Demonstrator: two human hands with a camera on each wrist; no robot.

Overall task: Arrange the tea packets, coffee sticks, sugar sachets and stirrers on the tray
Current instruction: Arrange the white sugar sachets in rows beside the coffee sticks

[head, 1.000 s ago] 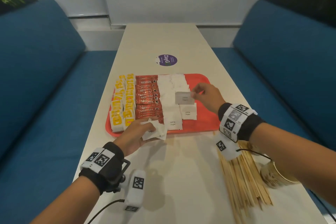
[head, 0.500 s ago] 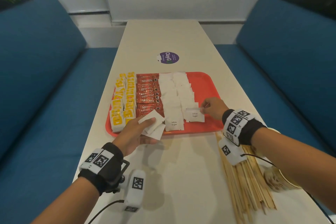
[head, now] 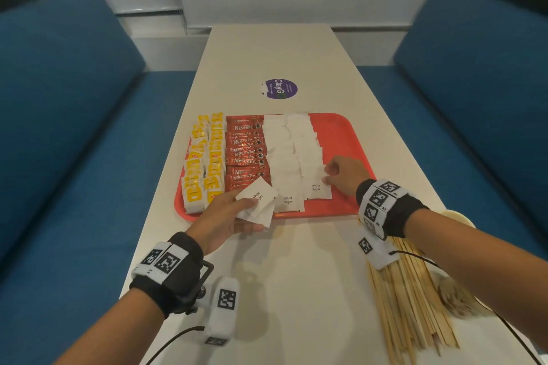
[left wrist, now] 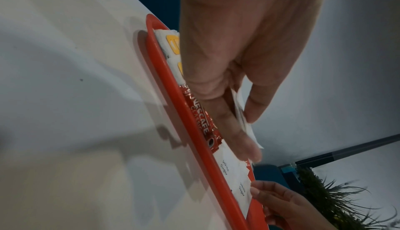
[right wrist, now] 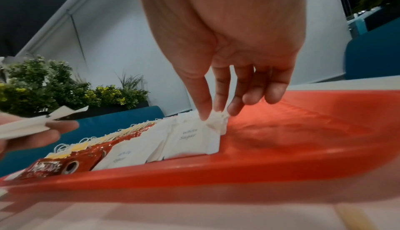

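Note:
A red tray [head: 338,139] holds yellow tea packets [head: 207,163] on its left, red coffee sticks [head: 246,154] beside them and two columns of white sugar sachets [head: 293,154]. My left hand [head: 228,216] holds a few sugar sachets [head: 257,198] over the tray's near edge, pinched between thumb and fingers [left wrist: 251,108]. My right hand [head: 341,173] pinches the far right corner of the nearest sachet [head: 316,188] in the right column, which lies on the tray; that pinch [right wrist: 213,115] shows in the right wrist view. Wooden stirrers [head: 409,299] lie on the table at the near right.
A paper cup [head: 456,290] lies on its side beside the stirrers at the table's right edge. A purple round sticker [head: 280,88] sits beyond the tray. Blue sofas [head: 65,115] flank the narrow white table [head: 296,290]. The tray's right third is bare red.
My right hand carried a sugar sachet from mid-tray down to the near end of the right column and laid it there. My left hand tilted its sachets slightly upward.

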